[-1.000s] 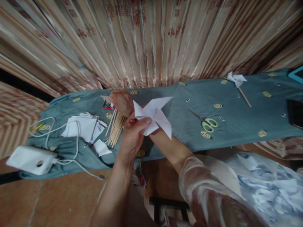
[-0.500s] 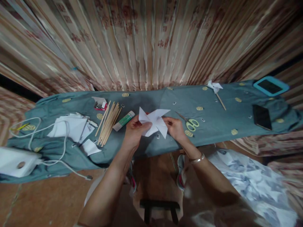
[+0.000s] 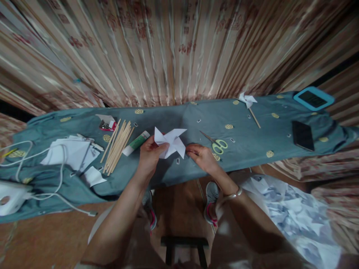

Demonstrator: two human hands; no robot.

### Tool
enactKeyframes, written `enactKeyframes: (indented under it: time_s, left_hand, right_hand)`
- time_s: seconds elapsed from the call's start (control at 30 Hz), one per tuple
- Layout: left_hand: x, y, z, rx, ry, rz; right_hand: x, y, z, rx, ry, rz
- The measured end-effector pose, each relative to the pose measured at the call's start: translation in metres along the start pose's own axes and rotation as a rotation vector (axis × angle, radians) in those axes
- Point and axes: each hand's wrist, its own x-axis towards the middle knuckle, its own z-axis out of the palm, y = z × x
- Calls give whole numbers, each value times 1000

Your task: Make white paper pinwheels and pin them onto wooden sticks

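Head view looks down on a long surface covered by a blue-grey cloth with small yellow round motifs (image 3: pixel 252 144), backed by a striped, pleated beige curtain (image 3: pixel 174 48). On the far left a white box-shaped device (image 3: pixel 8 198) sits at the cloth's edge with a white cable (image 3: pixel 60 175) looping from it over a stack of white paper sheets (image 3: pixel 70 153). A heap of white paper pieces in a clear bag (image 3: pixel 294 216) lies on the floor at the lower right.

Left hand (image 3: pixel 148 158) grips the white folded paper pinwheel (image 3: pixel 171 142), thumb on top and fingers curled beneath, holding it just above the middle of the cloth. Right hand (image 3: pixel 203 157) rests on the cloth just right of the pinwheel, apart from it, fingers bent and pinched narrow; whether it holds something tiny cannot be told.

Left of the hands lies a bundle of thin wooden sticks (image 3: pixel 117 149), fanned slightly, with a white and green glue tube (image 3: pixel 136 143) just beside them and a small red and white box (image 3: pixel 106 125) near their far ends. Green-handled scissors (image 3: pixel 215 144) lie just right of the right hand. Farther right, a second white paper pinwheel on a wooden stick (image 3: pixel 249 104) lies near the curtain, then a black phone (image 3: pixel 302 135) and a turquoise-framed tablet (image 3: pixel 313 98), well apart from the hands.
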Motion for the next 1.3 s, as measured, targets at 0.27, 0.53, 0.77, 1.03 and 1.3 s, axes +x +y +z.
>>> enactKeyframes:
  time_s: [0.27,0.53,0.77,1.03,1.3]
  left_hand:
    - [1,1,0,20,23,-32]
    - [0,5,1,44,38,-39]
    - [-2,7,3,64,50,-25]
    - [-1,4,1,74,44,-2]
    - [0,1,2,100,30,19]
  right_hand:
    - [-3,-5,2,-165,-39,-122]
    - [-7,-15,3,-228,-31,-132]
    - [-9,-23,-4,-165,-56,-52]
    - [-13,-18,-10,-281,-74,-111]
    - [-17,-28,2,-531,-119,-282]
